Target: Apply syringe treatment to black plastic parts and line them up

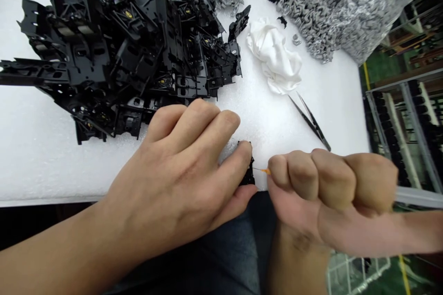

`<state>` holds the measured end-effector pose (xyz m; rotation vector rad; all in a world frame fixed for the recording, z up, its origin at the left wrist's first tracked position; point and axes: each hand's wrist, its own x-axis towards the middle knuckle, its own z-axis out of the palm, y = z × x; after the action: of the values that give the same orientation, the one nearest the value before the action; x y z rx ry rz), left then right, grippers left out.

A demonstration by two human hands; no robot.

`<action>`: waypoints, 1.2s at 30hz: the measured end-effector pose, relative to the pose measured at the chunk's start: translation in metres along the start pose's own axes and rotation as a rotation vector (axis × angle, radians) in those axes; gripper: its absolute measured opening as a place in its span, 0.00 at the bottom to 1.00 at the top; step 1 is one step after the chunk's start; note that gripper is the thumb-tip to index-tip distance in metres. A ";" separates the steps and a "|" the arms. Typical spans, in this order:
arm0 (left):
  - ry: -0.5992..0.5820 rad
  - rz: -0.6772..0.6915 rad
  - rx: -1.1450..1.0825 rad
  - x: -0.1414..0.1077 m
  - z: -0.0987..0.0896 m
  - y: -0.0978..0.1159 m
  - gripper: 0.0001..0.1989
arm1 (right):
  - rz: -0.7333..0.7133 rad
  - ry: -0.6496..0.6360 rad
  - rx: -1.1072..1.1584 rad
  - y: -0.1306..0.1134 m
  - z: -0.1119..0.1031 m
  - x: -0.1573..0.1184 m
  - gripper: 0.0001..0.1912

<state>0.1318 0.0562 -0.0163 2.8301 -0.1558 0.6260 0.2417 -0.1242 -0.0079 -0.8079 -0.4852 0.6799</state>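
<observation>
**I Held the Part Firm for the Fine Needle**

My left hand point(180, 166) was nearly closed, and its index finger and thumb pinched a small black part point(249, 173) near the 6 o'clock edge of the white surface point(38, 161). My right hand point(321, 184) was closed around a needle tool point(266, 171), whose thin tip pointed to 9 o'clock; whether it touched the part, I could not tell. In my judgement, the part needed a firm pinch, with the fingertips away from the needle path, and the needle needed a light, straight approach, because it could bend. The left palm faced down, with the forearm coming from 8 o'clock. The right forearm came from 6 o'clock, with the fingers curled tightly. Tweezers point(313, 125) lay at 2 o'clock from the part.
</observation>
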 end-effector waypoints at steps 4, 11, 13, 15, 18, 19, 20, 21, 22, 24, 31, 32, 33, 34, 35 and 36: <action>0.005 -0.007 0.005 -0.001 0.001 0.001 0.19 | -0.121 0.035 0.185 0.003 -0.002 0.005 0.33; 0.010 -0.010 0.009 0.000 0.001 0.001 0.18 | -0.124 0.067 0.145 0.008 -0.003 -0.003 0.32; 0.021 -0.012 0.013 0.000 0.001 0.001 0.17 | -0.122 0.080 0.102 0.008 -0.002 -0.005 0.32; 0.023 -0.015 0.011 0.000 0.001 0.001 0.17 | -0.123 0.080 0.056 0.008 -0.002 -0.006 0.32; 0.004 -0.022 -0.003 0.000 0.001 0.002 0.17 | -0.117 0.070 0.024 0.008 -0.003 -0.007 0.33; -0.003 -0.024 -0.008 -0.001 0.001 0.002 0.18 | -0.112 0.070 0.030 0.008 -0.003 -0.008 0.33; -0.004 -0.025 -0.009 -0.001 0.001 0.002 0.18 | -0.107 0.070 0.042 0.008 -0.004 -0.008 0.33; -0.007 -0.028 -0.007 -0.001 0.001 0.002 0.18 | -0.105 0.070 0.057 0.009 -0.004 -0.008 0.33; -0.003 -0.028 -0.003 -0.001 0.001 0.002 0.18 | -0.105 0.069 0.071 0.009 -0.004 -0.008 0.34; -0.001 -0.028 0.006 -0.001 0.002 0.003 0.19 | -0.105 0.062 0.088 0.009 -0.004 -0.008 0.35; 0.012 -0.011 0.030 -0.001 0.003 0.003 0.18 | -0.113 0.088 0.039 0.008 -0.003 -0.008 0.34; 0.011 -0.012 0.030 -0.001 0.003 0.003 0.18 | -0.111 0.090 0.039 0.007 -0.003 -0.008 0.34; 0.009 -0.014 0.028 -0.002 0.003 0.003 0.18 | -0.111 0.088 0.041 0.007 -0.002 -0.008 0.34; 0.006 -0.014 0.024 -0.002 0.002 0.003 0.18 | -0.113 0.086 0.043 0.007 -0.002 -0.008 0.34; 0.000 -0.016 0.018 -0.002 0.002 0.003 0.19 | -0.115 0.084 0.041 0.007 -0.002 -0.007 0.33; -0.003 -0.020 0.011 -0.003 0.002 0.003 0.19 | -0.118 0.083 0.036 0.006 -0.002 -0.007 0.33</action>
<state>0.1300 0.0528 -0.0188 2.8397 -0.1251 0.6206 0.2356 -0.1268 -0.0149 -0.7639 -0.4405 0.5424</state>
